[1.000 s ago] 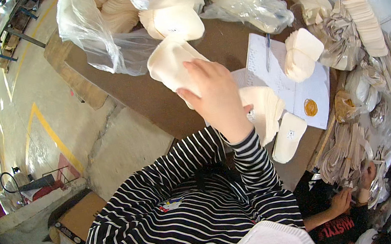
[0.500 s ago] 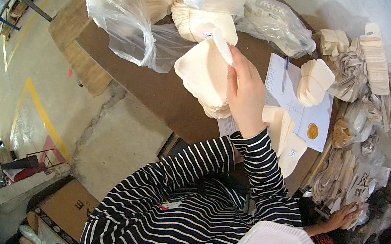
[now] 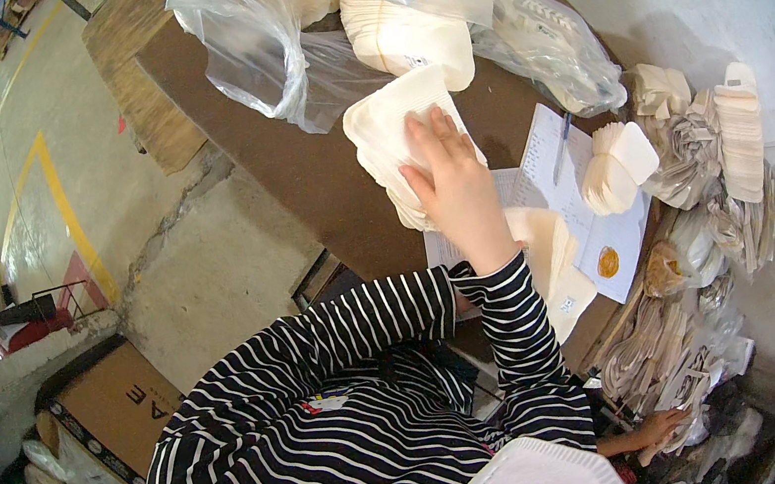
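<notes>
My right hand (image 3: 454, 187) lies palm down on a stack of cream, square, round-cornered pads (image 3: 371, 134), fingers spread and holding nothing. My left hand (image 3: 463, 302) is almost wholly hidden behind the right wrist; only a sliver of skin shows past its striped cuff, so its fingers cannot be seen. Just right of the right wrist lies a fanned pile of cream pads (image 3: 561, 261), with a small printed label on the lower one. Beyond the stack sits a thicker bundle of similar pads (image 3: 407, 34), partly covered by a clear plastic bag (image 3: 255, 56).
Papers (image 3: 598, 241) with a pen (image 3: 563, 146) and a roll of brown tape (image 3: 608, 261) lie on the brown table (image 3: 272, 174). A small pad bundle (image 3: 617, 170) rests there too. Several bundles line the wall. Another person's hand (image 3: 658, 429) touches bundles at lower right. A cardboard box (image 3: 121, 402) stands left.
My right hand held a pad tilted up on edge over the stack. That pad is let go, and the hand now lies flat on top, slightly nearer.
</notes>
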A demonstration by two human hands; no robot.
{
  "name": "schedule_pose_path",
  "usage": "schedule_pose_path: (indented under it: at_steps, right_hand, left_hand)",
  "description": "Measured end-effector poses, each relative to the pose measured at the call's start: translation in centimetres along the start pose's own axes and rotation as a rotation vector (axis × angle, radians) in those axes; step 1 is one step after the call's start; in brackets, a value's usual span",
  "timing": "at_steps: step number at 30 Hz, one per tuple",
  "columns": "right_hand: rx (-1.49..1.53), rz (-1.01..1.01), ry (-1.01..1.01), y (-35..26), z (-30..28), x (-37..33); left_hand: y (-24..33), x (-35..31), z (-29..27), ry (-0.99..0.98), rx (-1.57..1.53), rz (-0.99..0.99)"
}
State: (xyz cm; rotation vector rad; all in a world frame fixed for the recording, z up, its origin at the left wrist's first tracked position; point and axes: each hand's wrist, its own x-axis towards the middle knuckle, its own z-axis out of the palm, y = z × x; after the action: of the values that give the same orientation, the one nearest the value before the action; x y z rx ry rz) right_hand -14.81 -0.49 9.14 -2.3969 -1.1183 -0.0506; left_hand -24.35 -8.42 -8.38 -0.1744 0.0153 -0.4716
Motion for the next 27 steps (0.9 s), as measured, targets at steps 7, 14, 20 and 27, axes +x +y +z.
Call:
schedule_pose_path:
  at_steps: [7,14,20,27]
  right_hand:
    - [-0.162,-0.053,-0.040,-0.6,-0.1,0.1]
    - [-0.088,-0.101,0.017,0.8,-0.4,-0.1]
    - [0.446,0.191,0.245,0.6,-3.8,-1.4]
    - [0.833,0.527,0.672,1.5,-11.5,-7.9]
  left_hand:
    - [0.0,-0.3,-0.4,0.018,0.009,-0.008]
    - [0.4,-0.1,-1.0,0.046,0.016,-0.046]
    - [2.8,0.0,2.9,0.267,0.186,-0.122]
    - [4.6,-1.1,8.0,0.282,0.127,0.100]
